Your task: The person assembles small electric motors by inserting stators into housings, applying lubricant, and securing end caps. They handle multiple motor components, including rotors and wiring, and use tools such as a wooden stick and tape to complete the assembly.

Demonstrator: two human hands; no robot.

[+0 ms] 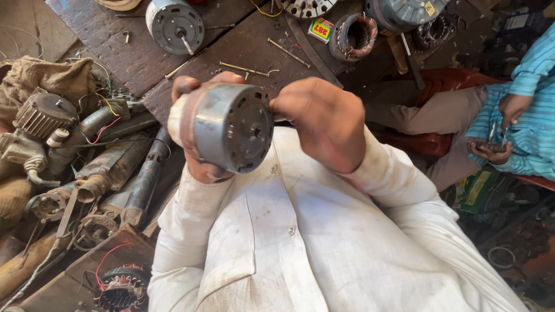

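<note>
My left hand (193,130) wraps the grey motor housing (231,127), heavy and smooth-sided; right hand (324,118) pinches its rim, firm hold

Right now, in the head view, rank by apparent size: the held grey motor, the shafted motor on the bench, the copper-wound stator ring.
1. Held grey motor, though closest to the camera, so unsure.
2. Shafted motor.
3. Stator ring, close to the second.

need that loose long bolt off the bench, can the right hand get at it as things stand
Probably not yet. The right hand is closed on the edge of the grey motor, which the left hand grips too. The long bolt lies bare on the wooden bench just beyond, nothing covering it.
</note>
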